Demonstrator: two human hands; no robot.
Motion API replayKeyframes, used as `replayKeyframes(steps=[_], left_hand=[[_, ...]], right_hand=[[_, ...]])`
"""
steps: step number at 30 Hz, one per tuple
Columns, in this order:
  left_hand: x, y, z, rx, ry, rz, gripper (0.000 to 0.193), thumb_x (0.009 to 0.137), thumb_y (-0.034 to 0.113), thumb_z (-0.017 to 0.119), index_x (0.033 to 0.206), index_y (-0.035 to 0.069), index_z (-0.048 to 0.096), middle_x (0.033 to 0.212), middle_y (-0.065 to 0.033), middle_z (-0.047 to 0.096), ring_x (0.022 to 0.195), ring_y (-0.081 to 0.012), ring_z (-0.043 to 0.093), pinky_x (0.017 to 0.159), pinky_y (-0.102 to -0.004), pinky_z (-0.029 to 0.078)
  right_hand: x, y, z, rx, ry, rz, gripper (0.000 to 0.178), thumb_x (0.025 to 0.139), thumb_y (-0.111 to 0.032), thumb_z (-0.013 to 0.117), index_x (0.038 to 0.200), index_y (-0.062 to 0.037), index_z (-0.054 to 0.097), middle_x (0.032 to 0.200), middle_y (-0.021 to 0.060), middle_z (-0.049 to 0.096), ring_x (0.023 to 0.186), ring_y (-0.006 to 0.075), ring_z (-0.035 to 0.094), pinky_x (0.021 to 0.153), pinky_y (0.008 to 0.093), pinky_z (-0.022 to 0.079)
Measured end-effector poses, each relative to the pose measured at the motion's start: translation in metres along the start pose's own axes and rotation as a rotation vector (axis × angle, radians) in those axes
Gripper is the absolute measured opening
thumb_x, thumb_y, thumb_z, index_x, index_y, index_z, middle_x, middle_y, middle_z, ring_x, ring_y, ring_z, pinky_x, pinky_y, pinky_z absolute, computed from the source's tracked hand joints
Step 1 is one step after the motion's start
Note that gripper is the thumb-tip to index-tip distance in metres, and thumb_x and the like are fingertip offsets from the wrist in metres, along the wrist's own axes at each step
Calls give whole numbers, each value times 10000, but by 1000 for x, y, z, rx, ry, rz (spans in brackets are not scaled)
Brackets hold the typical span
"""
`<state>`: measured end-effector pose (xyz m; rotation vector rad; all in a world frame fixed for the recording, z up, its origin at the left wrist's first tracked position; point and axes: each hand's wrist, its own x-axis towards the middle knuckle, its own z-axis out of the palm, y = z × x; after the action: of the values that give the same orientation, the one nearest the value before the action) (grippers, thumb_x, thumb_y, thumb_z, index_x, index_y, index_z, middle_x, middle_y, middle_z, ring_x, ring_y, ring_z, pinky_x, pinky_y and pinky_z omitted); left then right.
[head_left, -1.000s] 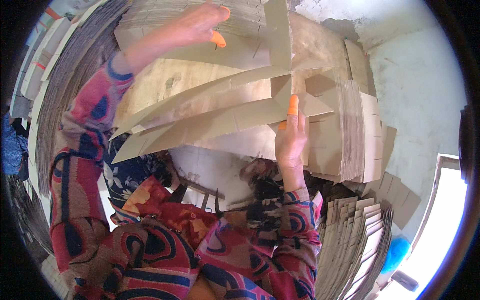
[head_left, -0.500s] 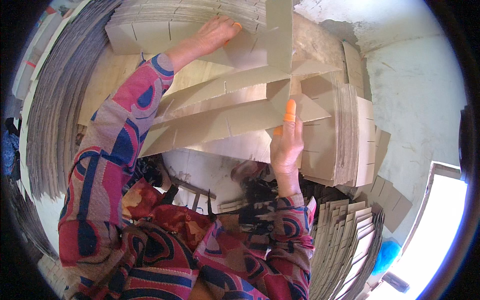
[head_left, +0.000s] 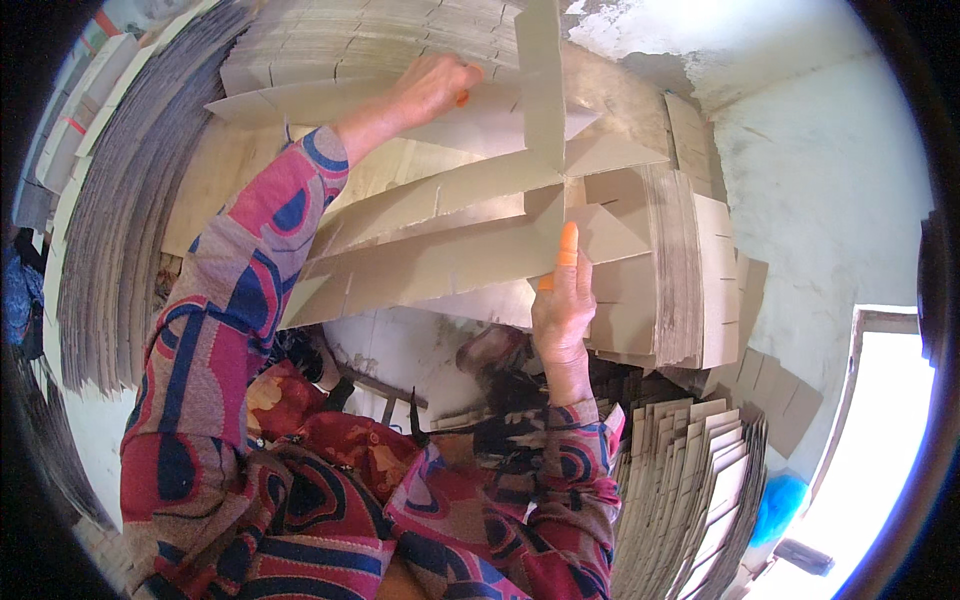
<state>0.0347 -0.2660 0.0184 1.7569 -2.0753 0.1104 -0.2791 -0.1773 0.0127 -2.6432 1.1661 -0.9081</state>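
My left hand [head_left: 435, 92], with orange finger covers, is closed on the upper edge of a slotted cardboard strip [head_left: 490, 125] in front of the far stack. Nearer to me, two long cardboard strips [head_left: 440, 255] run side by side, with a crosswise strip [head_left: 543, 85] slotted through them near their right ends. My right hand [head_left: 566, 305], also wearing orange finger covers, grips the near strip beside that crossing, its index finger pointing up along the joint. The lower part of the left hand's strip is hidden behind the slotted assembly.
Stacked cardboard strips stand at the far side [head_left: 380, 40], along the left [head_left: 140, 200] and at the right [head_left: 675, 265]. More strips [head_left: 690, 480] are bundled at the lower right, beside a blue object [head_left: 777, 508]. A pale wooden board [head_left: 215, 185] lies under the work.
The strip in my left hand has come away from the far stack and now tilts toward me. My right hand still holds the assembly, shifted slightly left and down in view.
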Motion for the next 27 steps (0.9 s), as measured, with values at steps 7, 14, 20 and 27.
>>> replayKeyframes(steps=[7,14,20,27], left_hand=[[-2,9,4,-78,75,-12,185,702,-17,638,873,32,586,783,-156,604,809,-331,587,644,-441,469],[-1,16,2,-74,137,-45,183,720,14,663,890,42,604,789,-152,607,803,-329,595,668,-440,482],[0,20,1,-83,105,9,169,709,6,666,864,35,604,779,-144,605,815,-317,597,661,-432,487],[-4,30,-5,-92,173,36,150,720,8,640,861,43,603,753,-130,591,796,-299,596,648,-417,484]], right_hand=[[-6,-6,-13,26,45,50,751,684,144,516,1390,-64,364,1099,148,553,785,288,619,630,331,535],[-15,-5,-14,77,92,77,756,676,176,484,1383,-74,392,1068,147,572,811,298,615,665,333,530],[-14,-7,-20,69,121,50,742,675,172,486,1371,-75,415,1057,156,571,799,313,611,668,333,523],[-18,-5,-18,39,34,65,748,681,161,485,1384,-76,390,1007,178,549,759,335,595,642,353,515]])
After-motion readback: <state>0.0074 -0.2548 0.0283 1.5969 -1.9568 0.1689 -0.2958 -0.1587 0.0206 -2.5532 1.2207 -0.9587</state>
